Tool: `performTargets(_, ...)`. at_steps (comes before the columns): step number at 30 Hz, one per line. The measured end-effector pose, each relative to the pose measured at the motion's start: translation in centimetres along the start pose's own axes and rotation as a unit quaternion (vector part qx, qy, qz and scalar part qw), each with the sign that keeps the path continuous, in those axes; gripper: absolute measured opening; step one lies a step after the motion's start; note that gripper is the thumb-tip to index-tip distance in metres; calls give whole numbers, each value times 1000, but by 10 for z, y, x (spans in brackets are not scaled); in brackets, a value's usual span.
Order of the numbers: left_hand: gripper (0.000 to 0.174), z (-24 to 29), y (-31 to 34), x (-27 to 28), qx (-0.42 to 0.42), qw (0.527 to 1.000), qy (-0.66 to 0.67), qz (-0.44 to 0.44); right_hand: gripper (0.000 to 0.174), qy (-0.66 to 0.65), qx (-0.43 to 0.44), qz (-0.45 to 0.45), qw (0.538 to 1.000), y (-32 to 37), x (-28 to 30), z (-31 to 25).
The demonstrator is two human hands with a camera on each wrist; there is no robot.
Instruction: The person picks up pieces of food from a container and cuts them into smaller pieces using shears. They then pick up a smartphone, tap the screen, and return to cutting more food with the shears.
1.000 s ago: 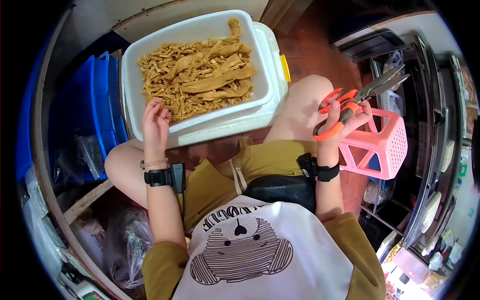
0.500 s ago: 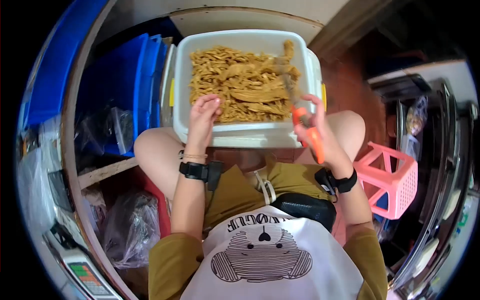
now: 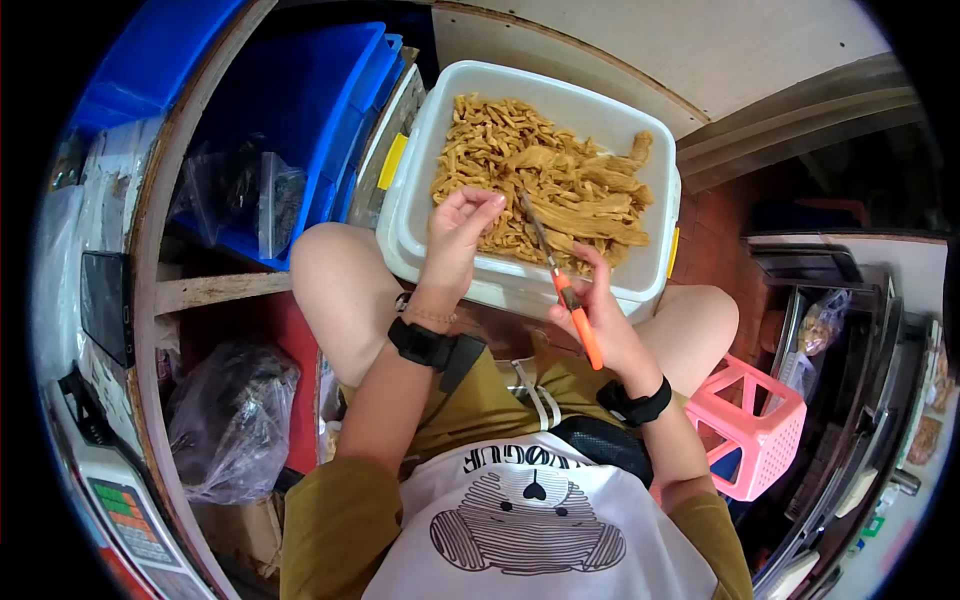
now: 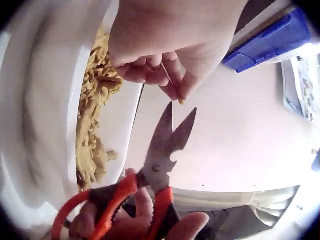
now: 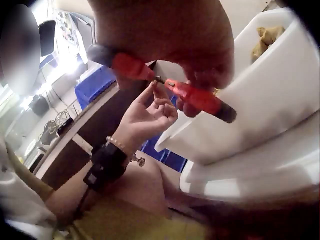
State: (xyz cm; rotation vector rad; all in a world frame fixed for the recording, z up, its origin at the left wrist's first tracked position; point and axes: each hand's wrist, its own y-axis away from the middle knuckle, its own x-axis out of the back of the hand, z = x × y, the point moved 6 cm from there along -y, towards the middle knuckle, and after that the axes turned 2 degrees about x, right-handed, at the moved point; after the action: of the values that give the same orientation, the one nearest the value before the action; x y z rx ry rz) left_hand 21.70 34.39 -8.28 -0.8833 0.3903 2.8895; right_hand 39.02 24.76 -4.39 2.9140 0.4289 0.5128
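Observation:
In the head view my right hand [image 3: 603, 318] grips scissors [image 3: 575, 318] with orange handles. The left wrist view shows the scissors' blades [image 4: 162, 145] parted, their tips close to the left fingertips. My left hand [image 3: 455, 245] is over the near left part of a white tub [image 3: 530, 283]; its thumb and forefinger pinch a tiny yellowish piece [image 4: 181, 102], the rest of which the fingers hide. The other left fingers are curled in. Inside the tub lie many yellow-brown strips [image 3: 500, 130], cut short at the left, with longer wrinkled ones [image 3: 605, 210] at the right.
The tub stands on a white lidded box with yellow latches [image 3: 394, 161], between the person's knees. Blue bins [image 3: 290, 110] stand to the left, above a shelf edge [image 3: 225, 291]. A pink stool [image 3: 750, 425] is by the right knee, near dark racks [image 3: 860, 350].
The right hand has brought the scissors from beside the pink stool leftward over the tub, towards the left fingertips. The left hand stays over the tub's near left part while the head view turns.

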Motion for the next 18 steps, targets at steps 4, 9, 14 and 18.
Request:
performTargets(4,29,20,-8,8,-84,969,-221,67,73,-20,-11,148,989,3,38,-3)
performTargets(9,52,35,-8,-29,-204,719,-660,67,64,-106,43,332,936,11,103,30)
performTargets(14,57,-14,-26,-69,-186,584,-787,-73,54,-240,49,381,892,19,126,65)
performTargets(18,51,-32,-42,-73,-122,481,-866,-67,55,-291,24,376,879,14,127,72)
